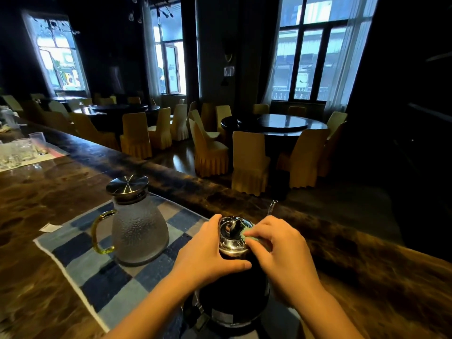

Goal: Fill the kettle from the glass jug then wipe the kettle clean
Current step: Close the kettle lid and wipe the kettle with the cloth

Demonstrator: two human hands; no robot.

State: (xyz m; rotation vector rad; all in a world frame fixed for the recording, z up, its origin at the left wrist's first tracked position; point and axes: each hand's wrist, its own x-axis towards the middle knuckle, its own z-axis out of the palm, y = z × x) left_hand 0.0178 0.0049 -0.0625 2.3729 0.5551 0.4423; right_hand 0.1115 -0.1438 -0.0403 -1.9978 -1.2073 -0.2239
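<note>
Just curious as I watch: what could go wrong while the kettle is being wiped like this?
The right hand rubs a small cloth on the kettle lid, so a hard push might tip it, though the left hand steadies it. The glass jug stands close to the left arm and might get knocked.

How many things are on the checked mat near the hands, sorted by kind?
Glass jug with metal lid: 1
Kettle, dark with shiny lid: 1
Small green cloth, in the right hand: 1
Total: 3
The left hand steadies the kettle.
</note>
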